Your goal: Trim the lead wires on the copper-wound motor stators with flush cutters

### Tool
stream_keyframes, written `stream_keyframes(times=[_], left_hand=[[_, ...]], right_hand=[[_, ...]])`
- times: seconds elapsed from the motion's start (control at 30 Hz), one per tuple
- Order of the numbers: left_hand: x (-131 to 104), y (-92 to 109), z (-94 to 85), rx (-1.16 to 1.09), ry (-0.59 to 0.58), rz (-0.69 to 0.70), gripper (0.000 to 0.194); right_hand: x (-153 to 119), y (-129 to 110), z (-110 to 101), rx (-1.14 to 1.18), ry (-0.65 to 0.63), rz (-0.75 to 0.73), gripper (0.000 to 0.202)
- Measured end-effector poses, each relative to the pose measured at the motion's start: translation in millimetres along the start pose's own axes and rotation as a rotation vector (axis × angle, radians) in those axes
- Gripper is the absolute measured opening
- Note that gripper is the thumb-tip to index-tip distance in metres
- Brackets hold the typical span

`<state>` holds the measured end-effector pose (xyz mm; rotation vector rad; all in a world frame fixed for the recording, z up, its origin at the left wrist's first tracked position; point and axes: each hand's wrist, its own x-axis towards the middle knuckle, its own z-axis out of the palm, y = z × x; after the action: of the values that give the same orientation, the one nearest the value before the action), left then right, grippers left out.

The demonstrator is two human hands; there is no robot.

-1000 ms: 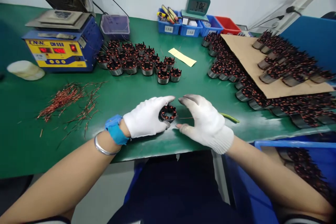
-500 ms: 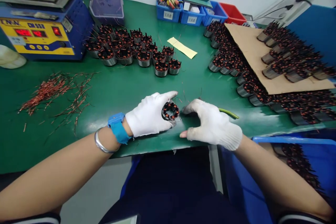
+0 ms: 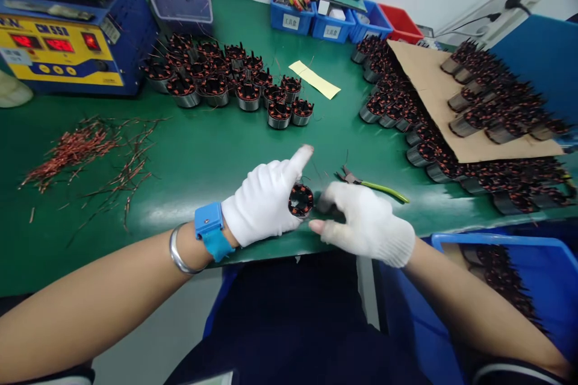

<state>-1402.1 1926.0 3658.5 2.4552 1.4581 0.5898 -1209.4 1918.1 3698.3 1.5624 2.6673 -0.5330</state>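
My left hand [image 3: 266, 203], in a white glove, is closed around a small motor stator [image 3: 300, 200] with copper windings and a black insulator. Its thumb sticks up away from the stator, and the fingers under it are hidden. Just right of the stator is my right hand [image 3: 361, 213], also gloved, with a bare thumb tip. Thumb and fingers are apart there, the fingertips blurred; I cannot tell whether they touch the thin wire ends. Behind the right hand, cutting pliers [image 3: 377, 187] with green handles lie on the green table [image 3: 217, 150].
Several stators [image 3: 247, 96] stand at the back, more [image 3: 422, 153] at the right around a cardboard sheet [image 3: 424, 84]. Copper wire scraps [image 3: 76, 153] lie left, near a blue-and-yellow soldering unit [image 3: 63, 51]. A blue bin [image 3: 501, 240] with stators sits at front right.
My left hand and the stator have shifted slightly right and toward me, the stator turning a little. My right hand has moved slightly, baring the pliers' head.
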Motion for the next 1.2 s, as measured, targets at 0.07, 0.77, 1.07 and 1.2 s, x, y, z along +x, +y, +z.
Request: stream_keyframes(times=[0.07,0.77,1.07,1.2], left_hand=[[-1,2,1.5,0.042,0.038,0.032,0.085],[-6,3,4.6,0.206,0.182,0.185,0.079],[-4,1,0.2,0.195,0.074,0.184,0.049],[-4,1,-1.3,0.187,0.107,0.242,0.027]], right_hand=[[1,3,0,0.081,0.106,0.059,0.028],[-4,0,0,-0.156,0.317,-0.472,0.025],[-10,-1,-6,-0.136,0.264,-0.530,0.022],[-9,-3,-1,-0.172,0.247,-0.496,0.027]])
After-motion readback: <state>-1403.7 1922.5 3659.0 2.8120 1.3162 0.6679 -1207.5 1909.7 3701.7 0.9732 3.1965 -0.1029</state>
